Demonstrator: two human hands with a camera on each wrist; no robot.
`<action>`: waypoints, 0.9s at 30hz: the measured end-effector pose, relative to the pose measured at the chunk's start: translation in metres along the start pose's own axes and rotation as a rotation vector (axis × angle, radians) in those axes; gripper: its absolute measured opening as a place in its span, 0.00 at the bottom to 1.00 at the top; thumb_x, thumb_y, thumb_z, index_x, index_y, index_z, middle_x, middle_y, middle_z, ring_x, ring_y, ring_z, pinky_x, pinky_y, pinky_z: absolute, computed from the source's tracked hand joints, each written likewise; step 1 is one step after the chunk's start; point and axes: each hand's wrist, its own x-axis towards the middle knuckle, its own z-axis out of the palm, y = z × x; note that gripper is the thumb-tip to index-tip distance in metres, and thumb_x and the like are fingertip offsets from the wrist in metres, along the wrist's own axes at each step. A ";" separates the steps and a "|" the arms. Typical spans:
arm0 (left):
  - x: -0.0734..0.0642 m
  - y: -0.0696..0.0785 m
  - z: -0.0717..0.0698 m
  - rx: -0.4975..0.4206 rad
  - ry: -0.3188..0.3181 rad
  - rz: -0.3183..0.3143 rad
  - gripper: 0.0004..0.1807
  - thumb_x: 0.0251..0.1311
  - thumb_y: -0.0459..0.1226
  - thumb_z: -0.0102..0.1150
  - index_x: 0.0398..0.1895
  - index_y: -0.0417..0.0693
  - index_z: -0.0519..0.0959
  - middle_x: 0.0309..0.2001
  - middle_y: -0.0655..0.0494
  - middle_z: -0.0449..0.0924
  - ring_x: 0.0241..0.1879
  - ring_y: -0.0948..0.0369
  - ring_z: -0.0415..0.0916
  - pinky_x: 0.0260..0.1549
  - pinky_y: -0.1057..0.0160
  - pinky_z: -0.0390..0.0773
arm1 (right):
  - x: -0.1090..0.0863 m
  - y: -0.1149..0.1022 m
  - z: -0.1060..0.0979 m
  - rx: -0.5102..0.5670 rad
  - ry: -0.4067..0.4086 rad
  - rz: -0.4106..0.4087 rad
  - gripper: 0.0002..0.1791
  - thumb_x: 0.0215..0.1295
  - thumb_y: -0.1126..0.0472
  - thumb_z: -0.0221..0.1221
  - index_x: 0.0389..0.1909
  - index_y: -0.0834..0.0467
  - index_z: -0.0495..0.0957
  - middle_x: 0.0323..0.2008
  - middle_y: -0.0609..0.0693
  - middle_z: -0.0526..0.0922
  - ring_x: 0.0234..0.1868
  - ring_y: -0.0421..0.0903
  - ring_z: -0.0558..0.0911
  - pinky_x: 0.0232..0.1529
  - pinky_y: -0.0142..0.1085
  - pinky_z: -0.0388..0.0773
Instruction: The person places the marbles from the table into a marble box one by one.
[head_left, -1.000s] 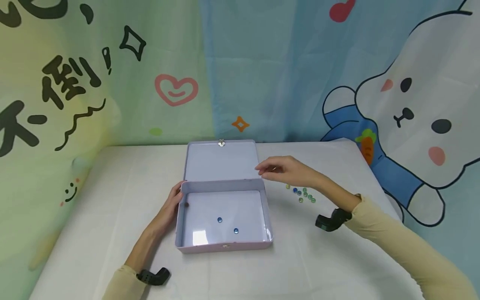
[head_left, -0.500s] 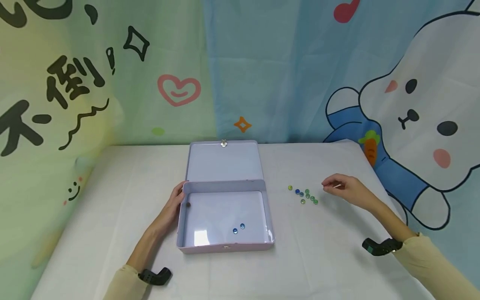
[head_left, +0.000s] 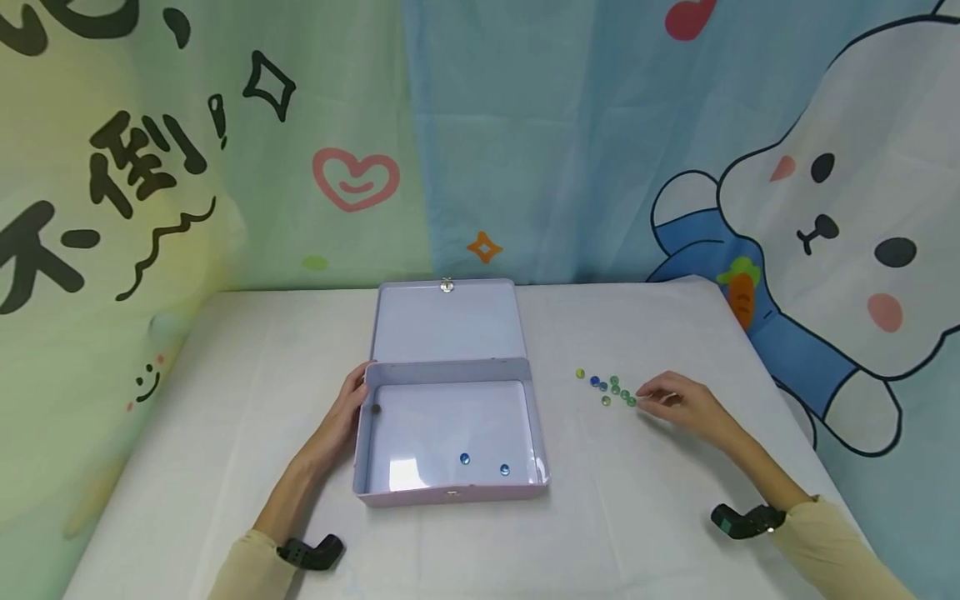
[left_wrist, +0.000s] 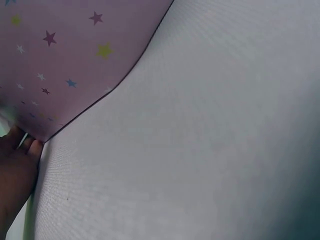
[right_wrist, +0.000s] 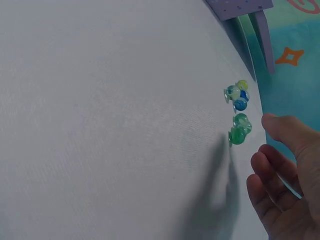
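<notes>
A pale lilac tin box [head_left: 450, 496] lies with its lid [head_left: 450, 325] folded back, and two blue glass marbles [head_left: 465, 459] sit inside. My left hand [head_left: 341, 417] rests against the box's left side near the back corner; the left wrist view shows its fingertips [left_wrist: 35, 150] touching the star-printed wall [left_wrist: 75, 55]. To the right lies a loose group of green, blue and yellow marbles [head_left: 614, 380]. My right hand [head_left: 690, 408] hovers at the group's right end, beside a green marble [right_wrist: 237, 135], thumb and fingers apart with nothing visible between them.
A white cloth [head_left: 600, 517] covers the table. Behind it hangs a printed curtain [head_left: 510, 150] with a rabbit figure at the right. Black wrist cameras [head_left: 311, 552] sit on both forearms.
My right hand has moved from beside the lid out to the right, then down and slightly left to the marbles. The two marbles in the box have rolled rightward. My left hand stays put.
</notes>
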 end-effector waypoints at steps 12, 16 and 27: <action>-0.002 -0.002 0.000 -0.009 0.001 0.009 0.30 0.75 0.50 0.28 0.76 0.56 0.42 0.76 0.45 0.40 0.74 0.44 0.39 0.69 0.39 0.39 | 0.002 0.000 0.019 -0.036 -0.013 0.027 0.08 0.55 0.66 0.68 0.37 0.58 0.83 0.35 0.49 0.82 0.34 0.28 0.75 0.36 0.26 0.76; -0.002 -0.001 0.000 -0.011 0.003 0.016 0.30 0.75 0.50 0.28 0.76 0.56 0.42 0.77 0.45 0.39 0.75 0.44 0.38 0.69 0.39 0.38 | 0.004 0.002 0.021 -0.086 -0.004 0.019 0.08 0.54 0.67 0.68 0.36 0.57 0.83 0.34 0.48 0.82 0.34 0.28 0.75 0.35 0.27 0.77; -0.001 -0.002 0.000 -0.005 0.004 0.025 0.30 0.75 0.49 0.27 0.76 0.55 0.42 0.77 0.44 0.40 0.74 0.44 0.41 0.69 0.39 0.40 | 0.009 0.002 0.025 -0.247 0.003 0.068 0.09 0.57 0.65 0.67 0.39 0.59 0.80 0.32 0.48 0.82 0.33 0.39 0.78 0.35 0.30 0.77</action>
